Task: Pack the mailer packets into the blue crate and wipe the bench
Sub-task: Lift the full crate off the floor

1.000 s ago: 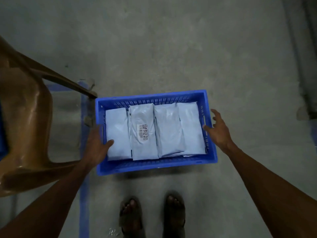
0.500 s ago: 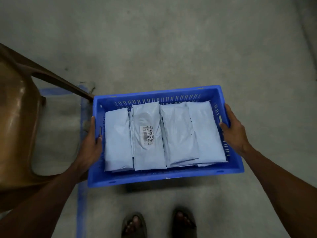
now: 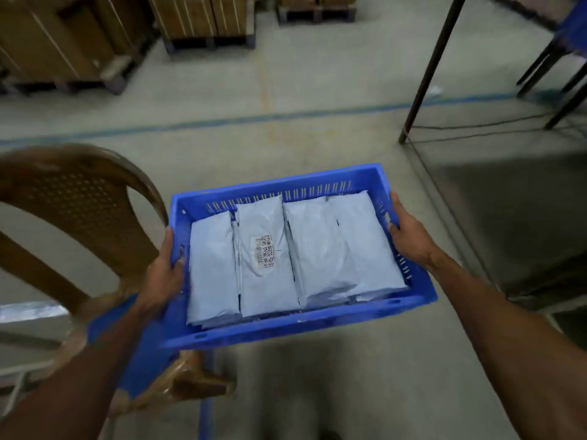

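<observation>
The blue crate (image 3: pixel 286 327) is held up off the floor in front of me. Several pale grey mailer packets (image 3: pixel 320 249) lie side by side inside it, one carrying a barcode label (image 3: pixel 265 250). My left hand (image 3: pixel 163 274) grips the crate's left rim, thumb over the edge. My right hand (image 3: pixel 409 231) grips the right rim the same way.
A brown plastic chair (image 3: pixel 79 211) stands close on my left, its armrest under my left forearm. A steel bench (image 3: pixel 514 198) with a dark leg (image 3: pixel 428 71) is on the right. Stacked cardboard boxes on pallets (image 3: pixel 197 17) line the far side. Blue floor tape crosses the concrete.
Both hands closed on the crate's rims and lifted it off the floor. My view rose, now showing the chair back, bench and boxes.
</observation>
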Tool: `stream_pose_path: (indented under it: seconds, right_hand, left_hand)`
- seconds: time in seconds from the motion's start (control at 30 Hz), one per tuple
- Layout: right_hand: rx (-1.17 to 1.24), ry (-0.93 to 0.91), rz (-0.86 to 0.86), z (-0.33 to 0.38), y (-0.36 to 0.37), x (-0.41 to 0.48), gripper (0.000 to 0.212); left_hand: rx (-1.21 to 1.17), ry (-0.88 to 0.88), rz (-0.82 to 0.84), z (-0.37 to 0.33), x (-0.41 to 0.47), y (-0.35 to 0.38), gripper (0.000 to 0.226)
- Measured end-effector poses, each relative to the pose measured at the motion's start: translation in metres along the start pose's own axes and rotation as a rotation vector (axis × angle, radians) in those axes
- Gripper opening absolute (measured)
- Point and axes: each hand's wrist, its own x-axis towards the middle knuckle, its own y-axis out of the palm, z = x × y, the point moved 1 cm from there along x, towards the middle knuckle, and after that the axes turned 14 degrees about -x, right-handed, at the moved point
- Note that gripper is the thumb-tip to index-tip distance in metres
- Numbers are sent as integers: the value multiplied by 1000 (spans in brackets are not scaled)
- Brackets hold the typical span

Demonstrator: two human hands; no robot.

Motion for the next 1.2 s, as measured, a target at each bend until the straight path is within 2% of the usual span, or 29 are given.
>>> stream_pose_path:
  seconds: [0.23, 0.4, 0.5, 0.63, 0.77, 1.03, 1.2]
  right_hand:
    - [-88, -166, -137, 161, -198, -74, 74]
    - [-78, -286, -192, 250, -279, -127, 74]
    - [-66, -384, -200, 297, -299, -159, 75]
    - [-28, -578, -186, 356, -296, -207, 75]
    - [-33, -758, -102, 411, -272, -273, 74]
    - [-31, -1100, 86, 512, -189, -432, 70]
    - [-2, -1311, 251, 565, -130, -562, 72]
  left_hand:
    - [-8, 81, -155, -186, -55, -197, 73]
    - [-57, 200, -249, -256, -130, -311, 73]
    - [-64, 218, -385, -264, -188, -364, 74]
    - [-65, 149, -555, -243, -288, -431, 74]
    - [-55, 43, -701, -201, -414, -484, 79]
    - [-101, -199, -1128, -158, -694, -511, 76]
    - [-122, -353, -1303, -109, -875, -522, 78]
